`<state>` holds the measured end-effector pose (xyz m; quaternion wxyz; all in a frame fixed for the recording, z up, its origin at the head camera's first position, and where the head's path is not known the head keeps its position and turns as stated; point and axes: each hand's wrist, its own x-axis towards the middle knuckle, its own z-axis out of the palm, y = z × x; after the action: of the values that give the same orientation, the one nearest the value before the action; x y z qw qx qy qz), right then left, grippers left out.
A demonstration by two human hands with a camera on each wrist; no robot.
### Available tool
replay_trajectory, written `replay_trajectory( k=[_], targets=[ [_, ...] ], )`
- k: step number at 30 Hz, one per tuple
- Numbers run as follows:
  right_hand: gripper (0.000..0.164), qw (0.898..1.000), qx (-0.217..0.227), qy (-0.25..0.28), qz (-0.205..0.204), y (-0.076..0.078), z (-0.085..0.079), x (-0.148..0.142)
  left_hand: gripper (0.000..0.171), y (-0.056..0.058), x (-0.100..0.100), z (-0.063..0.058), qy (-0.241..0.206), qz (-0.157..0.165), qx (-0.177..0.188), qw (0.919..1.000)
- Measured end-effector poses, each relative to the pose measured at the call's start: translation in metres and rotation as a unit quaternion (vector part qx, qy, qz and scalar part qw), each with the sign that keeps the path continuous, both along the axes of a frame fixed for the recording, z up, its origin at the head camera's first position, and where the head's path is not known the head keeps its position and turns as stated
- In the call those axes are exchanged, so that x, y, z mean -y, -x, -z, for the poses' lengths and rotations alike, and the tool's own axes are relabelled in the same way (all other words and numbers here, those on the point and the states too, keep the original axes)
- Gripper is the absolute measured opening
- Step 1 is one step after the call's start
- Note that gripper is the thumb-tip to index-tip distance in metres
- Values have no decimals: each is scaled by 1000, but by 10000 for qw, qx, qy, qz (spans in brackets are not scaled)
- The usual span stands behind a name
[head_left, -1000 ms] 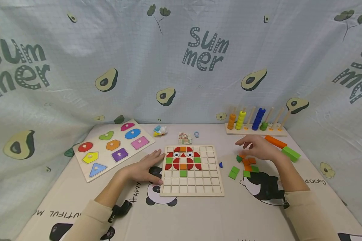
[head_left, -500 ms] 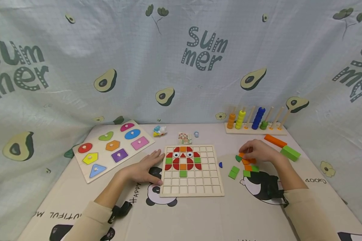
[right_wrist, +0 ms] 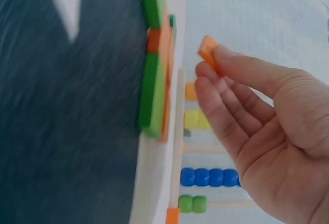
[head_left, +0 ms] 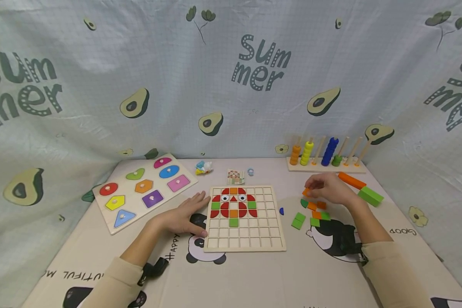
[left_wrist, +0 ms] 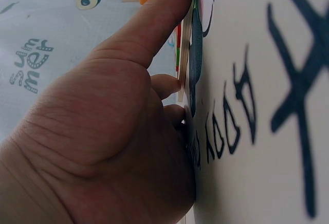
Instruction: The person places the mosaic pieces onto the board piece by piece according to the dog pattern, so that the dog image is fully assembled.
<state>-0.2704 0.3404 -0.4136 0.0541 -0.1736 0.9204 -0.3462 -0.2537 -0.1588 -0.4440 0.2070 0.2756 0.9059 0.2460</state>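
Up from the pile [head_left: 318,214] comes the right hand [head_left: 328,188], which half a second ago had its fingertips down among the orange and green pieces there; now it holds an orange piece [right_wrist: 206,48] just above them. Thumb and index finger are closed to that piece's thickness, pinching it, the other fingers loosely bent. Left of this grip and nearer the person lies the grid board [head_left: 254,239], its upper left cells holding red, orange, green and white pieces, two of them printed as eyes. Between grip and board sits a blue half-round piece [head_left: 281,211], with a pair of green squares [head_left: 298,220] closer to the grip. Across the board, the left hand [head_left: 181,216] lies spread, gripping nothing, fingers and thumb at the board's left edge; its wrist view hides most of the fingers behind the palm. Beyond the right grip, a peg rack [head_left: 325,169] carries orange, yellow, blue and green beads. Far left of it, a puzzle board [head_left: 136,200] holds coloured shapes in its recesses. Curtain [head_left: 292,128] lettering reads "summer", cut off at both sides; beside the left wrist the tablecloth [head_left: 254,278] says "HAPPY". Print on the small card [head_left: 236,176] beyond the grid board is too small to read
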Motion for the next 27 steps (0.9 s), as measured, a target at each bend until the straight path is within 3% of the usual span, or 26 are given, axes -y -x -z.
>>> replay_trajectory(
  k=[7, 13, 20, 27],
  targets=[
    [20, 9990, -176, 400, -122, 1, -12, 21, 110, -2, 3, 0, -6, 13, -36, 10000],
    [23, 9958, -155, 612, -667, -2, -18, 52, 110, -1, 3, 1, 2, 22, -42, 10000],
    [21, 9933, -76, 327, -1104, -8, -26, 104, 110, 0, 2, 1, -22, 13, -29, 10000],
    [20, 9846, 218, -81, -1733, -11, -23, 150, 109, 0, 2, 0, -74, 51, -48, 9999]
  ],
)
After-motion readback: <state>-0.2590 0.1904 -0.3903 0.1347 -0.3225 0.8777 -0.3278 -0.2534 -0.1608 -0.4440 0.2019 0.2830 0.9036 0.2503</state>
